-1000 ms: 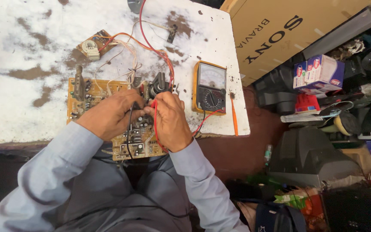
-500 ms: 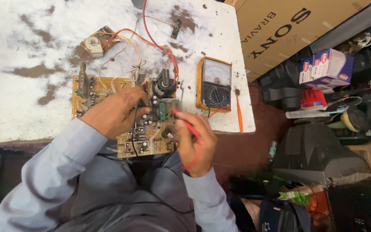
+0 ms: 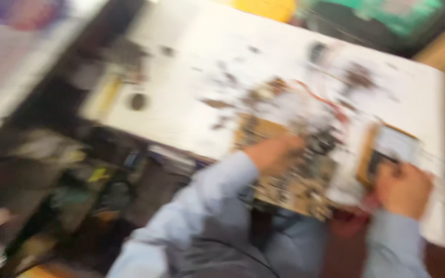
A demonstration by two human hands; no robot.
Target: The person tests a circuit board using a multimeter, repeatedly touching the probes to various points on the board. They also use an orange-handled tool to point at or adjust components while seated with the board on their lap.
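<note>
The picture is badly blurred. The left hand (image 3: 274, 153) rests on the circuit board (image 3: 294, 177) at the white table's (image 3: 197, 92) near edge; the right hand (image 3: 404, 189) seems to touch the meter (image 3: 387, 154) beside it. Neither grip is readable.

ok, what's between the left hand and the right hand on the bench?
In the blurred head view, the circuit board spans most of the gap: the left hand rests on it, the right hand is at the meter beside it. Finer detail is unreadable.
</note>
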